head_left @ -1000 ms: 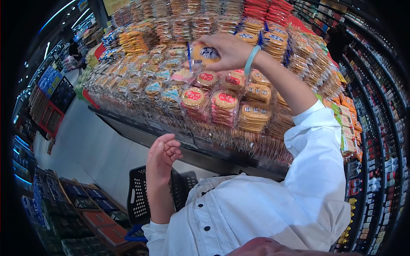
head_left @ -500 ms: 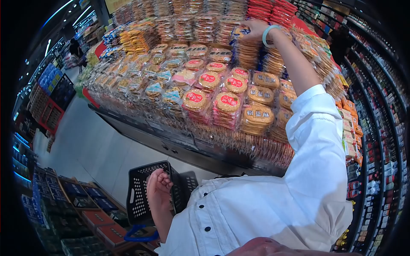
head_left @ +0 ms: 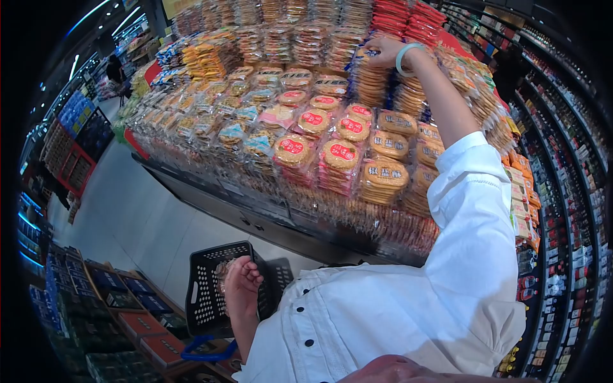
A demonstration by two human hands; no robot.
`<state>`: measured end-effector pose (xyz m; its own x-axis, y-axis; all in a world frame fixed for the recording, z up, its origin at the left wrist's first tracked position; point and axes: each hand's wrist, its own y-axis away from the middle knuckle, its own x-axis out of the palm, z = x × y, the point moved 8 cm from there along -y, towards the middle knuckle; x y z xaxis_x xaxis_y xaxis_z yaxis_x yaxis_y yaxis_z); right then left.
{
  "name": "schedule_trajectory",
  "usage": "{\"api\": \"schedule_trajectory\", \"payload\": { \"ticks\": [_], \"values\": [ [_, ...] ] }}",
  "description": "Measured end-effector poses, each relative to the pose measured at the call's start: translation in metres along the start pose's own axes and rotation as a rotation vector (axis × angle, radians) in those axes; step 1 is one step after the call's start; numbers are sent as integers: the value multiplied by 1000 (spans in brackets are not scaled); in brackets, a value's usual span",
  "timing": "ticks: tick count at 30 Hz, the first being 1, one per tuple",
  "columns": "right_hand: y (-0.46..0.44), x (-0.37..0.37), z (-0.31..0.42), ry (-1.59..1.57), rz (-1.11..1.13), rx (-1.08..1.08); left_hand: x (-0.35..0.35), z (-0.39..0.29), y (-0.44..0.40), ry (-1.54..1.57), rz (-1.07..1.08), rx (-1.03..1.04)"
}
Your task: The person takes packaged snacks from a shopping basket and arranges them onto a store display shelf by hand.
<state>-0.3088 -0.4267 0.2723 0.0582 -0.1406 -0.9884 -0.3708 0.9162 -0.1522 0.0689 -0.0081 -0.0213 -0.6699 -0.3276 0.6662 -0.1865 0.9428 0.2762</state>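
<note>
My right hand point(head_left: 385, 52) reaches to the back of the display, fingers closed on the top biscuit pack point(head_left: 368, 59) of a tall stack in blue-edged wrapping. A pale green bracelet point(head_left: 405, 60) circles that wrist. Lower down, my left hand point(head_left: 244, 279) is held up with fingers curled in, and nothing shows in them. Beside and behind it is a black perforated shopping basket point(head_left: 203, 281) with a blue handle point(head_left: 207, 349). Something in clear wrapping point(head_left: 222, 273) shows inside the basket, partly hidden by my left hand.
A wide display stand point(head_left: 236, 214) bears rows of wrapped biscuits, including packs with red labels point(head_left: 339, 152). Shelves of bottles and jars point(head_left: 562, 191) run along the right. Boxes point(head_left: 137, 313) are stacked at lower left beside the pale floor point(head_left: 137, 210). Another person point(head_left: 115, 71) is far off.
The view has shifted slightly. My left hand is a little lower and further right in view. My right hand stays at the same biscuit stack, with its fingers slightly shifted.
</note>
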Motion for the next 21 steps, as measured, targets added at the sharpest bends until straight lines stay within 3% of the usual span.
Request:
{"api": "schedule_trajectory", "payload": {
  "ticks": [7,13,17,21],
  "values": [
    [42,-36,28,225,-104,25,56,-50,-17,-202,215,127],
    [72,-41,43,368,-127,-30,206,-109,-58,-568,550,287],
    [79,-39,27,404,-233,-79,293,-104,-113,-740,658,285],
    [96,-32,25,478,-251,-28,354,-72,-183,-917,621,180]
  ]
}}
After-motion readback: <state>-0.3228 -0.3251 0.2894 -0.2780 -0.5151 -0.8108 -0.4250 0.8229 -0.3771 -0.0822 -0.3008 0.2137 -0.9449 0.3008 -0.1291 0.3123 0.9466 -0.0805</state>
